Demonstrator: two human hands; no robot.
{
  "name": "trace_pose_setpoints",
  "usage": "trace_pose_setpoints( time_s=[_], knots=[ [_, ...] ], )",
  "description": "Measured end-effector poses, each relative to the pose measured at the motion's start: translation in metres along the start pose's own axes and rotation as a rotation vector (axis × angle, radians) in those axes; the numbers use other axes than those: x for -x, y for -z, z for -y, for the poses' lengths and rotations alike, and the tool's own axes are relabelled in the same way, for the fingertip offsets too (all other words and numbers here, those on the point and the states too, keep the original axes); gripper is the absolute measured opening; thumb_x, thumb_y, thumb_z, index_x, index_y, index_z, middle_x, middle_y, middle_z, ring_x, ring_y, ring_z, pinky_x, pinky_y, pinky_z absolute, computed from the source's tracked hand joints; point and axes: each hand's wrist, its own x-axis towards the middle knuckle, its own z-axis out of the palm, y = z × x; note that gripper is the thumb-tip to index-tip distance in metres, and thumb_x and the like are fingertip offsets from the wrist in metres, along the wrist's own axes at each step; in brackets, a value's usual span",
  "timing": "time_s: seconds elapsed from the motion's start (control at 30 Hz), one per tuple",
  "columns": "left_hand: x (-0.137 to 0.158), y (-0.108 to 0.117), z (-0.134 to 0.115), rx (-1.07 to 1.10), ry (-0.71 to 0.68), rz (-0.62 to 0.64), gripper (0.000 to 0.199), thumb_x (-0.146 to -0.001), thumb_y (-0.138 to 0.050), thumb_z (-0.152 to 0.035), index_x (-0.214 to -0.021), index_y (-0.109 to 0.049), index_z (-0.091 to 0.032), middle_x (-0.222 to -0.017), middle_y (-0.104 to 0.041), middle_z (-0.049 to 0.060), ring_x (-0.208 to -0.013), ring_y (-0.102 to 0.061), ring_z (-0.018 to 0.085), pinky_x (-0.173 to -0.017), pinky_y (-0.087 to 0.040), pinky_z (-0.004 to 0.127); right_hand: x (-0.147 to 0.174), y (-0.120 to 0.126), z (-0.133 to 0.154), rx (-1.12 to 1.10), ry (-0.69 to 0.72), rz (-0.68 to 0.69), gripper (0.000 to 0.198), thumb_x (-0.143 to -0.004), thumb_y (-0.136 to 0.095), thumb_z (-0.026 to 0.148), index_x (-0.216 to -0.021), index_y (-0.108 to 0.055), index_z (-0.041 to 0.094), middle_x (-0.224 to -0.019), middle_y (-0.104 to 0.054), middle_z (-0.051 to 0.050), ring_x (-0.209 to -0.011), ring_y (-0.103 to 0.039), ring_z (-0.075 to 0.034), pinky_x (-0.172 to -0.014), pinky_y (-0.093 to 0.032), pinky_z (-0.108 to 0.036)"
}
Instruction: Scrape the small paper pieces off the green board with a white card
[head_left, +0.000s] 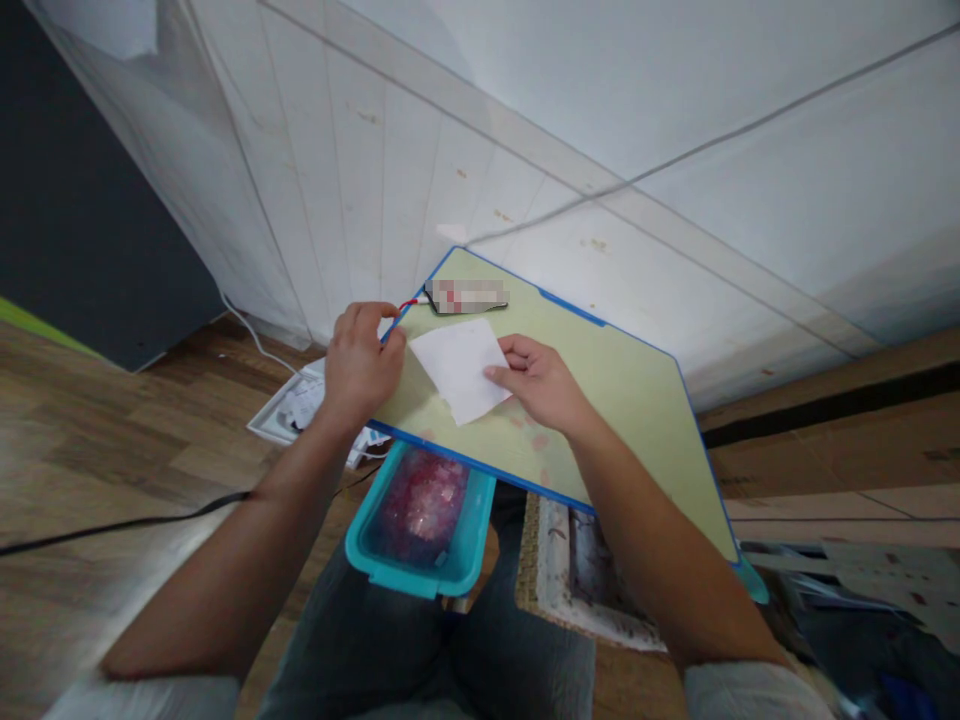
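Observation:
On the small pale-yellow folding table (637, 420) with a blue rim, my right hand (544, 385) pinches a sheet of white paper (461, 370) by its right edge, thumb on top. The sheet lies at a slant above the tabletop. My left hand (365, 360) is at the table's left edge, thumb and forefinger apart and the other fingers curled, with nothing visible in it. Close to its forefinger runs a red cable (407, 303), which leads to a dark-edged flat device (465, 297) with a blurred-out face behind the paper.
A teal container (364, 545) with reddish contents under a clear cover sits below the table's front edge. Beside it is a woven-sided box (532, 560). A white tray (266, 425) with cables lies on the floor at left. The white wall (420, 150) rises behind the table.

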Motion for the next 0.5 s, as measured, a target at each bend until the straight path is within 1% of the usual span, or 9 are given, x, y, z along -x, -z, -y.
trace_pose_setpoints(
  time_s=[0.07, 0.1, 0.2, 0.27, 0.33, 0.4, 0.5],
  knots=[
    [-0.001, 0.001, 0.001, 0.028, 0.013, -0.039, 0.026, -0.090, -0.055, -0.023, -0.114, -0.064, -0.022, -0.116, -0.064, 0.009, -0.113, -0.059, 0.026, -0.104, -0.045, 0.043, -0.010, -0.007, -0.009, -0.015, -0.021, -0.036, 0.031, -0.077, -0.075, 0.034, -0.103, -0.064, 0.021, -0.090, -0.076, -0.003, -0.081, -0.071, -0.020, -0.074, -0.057, -0.033],
    [-0.001, 0.001, 0.001, 0.040, 0.020, -0.050, 0.027, -0.089, -0.055, -0.022, -0.114, -0.064, -0.022, -0.116, -0.064, 0.009, -0.113, -0.059, 0.026, -0.104, -0.045, 0.043, -0.018, -0.006, -0.014, -0.019, -0.032, -0.068, 0.032, -0.077, -0.075, 0.034, -0.103, -0.063, 0.021, -0.089, -0.076, -0.003, -0.080, -0.071, -0.019, -0.074, -0.057, -0.033],
    [-0.002, 0.002, 0.000, 0.060, 0.045, -0.050, 0.027, -0.089, -0.055, -0.022, -0.114, -0.063, -0.022, -0.117, -0.063, 0.009, -0.113, -0.059, 0.026, -0.105, -0.045, 0.043, -0.044, 0.008, -0.023, 0.003, -0.070, -0.184, 0.033, -0.074, -0.073, 0.033, -0.102, -0.061, 0.020, -0.089, -0.075, -0.003, -0.076, -0.070, -0.019, -0.072, -0.057, -0.034],
    [-0.003, 0.002, -0.001, 0.066, 0.064, -0.044, 0.027, -0.088, -0.056, -0.022, -0.114, -0.063, -0.023, -0.116, -0.063, 0.009, -0.113, -0.059, 0.026, -0.105, -0.044, 0.043, -0.053, 0.018, -0.021, 0.037, -0.089, -0.255, 0.034, -0.073, -0.073, 0.031, -0.103, -0.061, 0.020, -0.091, -0.075, -0.004, -0.074, -0.070, -0.020, -0.068, -0.057, -0.035],
    [-0.003, 0.003, -0.001, 0.077, 0.086, -0.049, 0.027, -0.087, -0.056, -0.021, -0.113, -0.063, -0.023, -0.116, -0.063, 0.009, -0.113, -0.059, 0.026, -0.105, -0.045, 0.044, -0.050, 0.020, -0.012, 0.056, -0.090, -0.286, 0.034, -0.074, -0.072, 0.031, -0.104, -0.061, 0.021, -0.092, -0.075, -0.004, -0.073, -0.069, -0.021, -0.065, -0.057, -0.034],
    [-0.003, 0.003, 0.000, 0.102, 0.115, -0.065, 0.028, -0.087, -0.055, -0.021, -0.114, -0.062, -0.023, -0.117, -0.063, 0.009, -0.113, -0.059, 0.026, -0.103, -0.046, 0.043, -0.039, 0.011, 0.000, 0.041, -0.080, -0.237, 0.033, -0.075, -0.072, 0.031, -0.104, -0.061, 0.021, -0.092, -0.075, -0.004, -0.073, -0.070, -0.020, -0.064, -0.056, -0.033],
    [-0.004, 0.003, 0.004, 0.166, 0.175, -0.107, 0.028, -0.087, -0.054, -0.021, -0.114, -0.060, -0.024, -0.119, -0.063, 0.008, -0.112, -0.061, 0.024, -0.099, -0.048, 0.042, -0.018, -0.019, 0.013, -0.024, -0.085, -0.068, 0.028, -0.077, -0.073, 0.029, -0.101, -0.061, 0.021, -0.090, -0.075, -0.003, -0.073, -0.070, -0.019, -0.064, -0.056, -0.031]
  ],
)
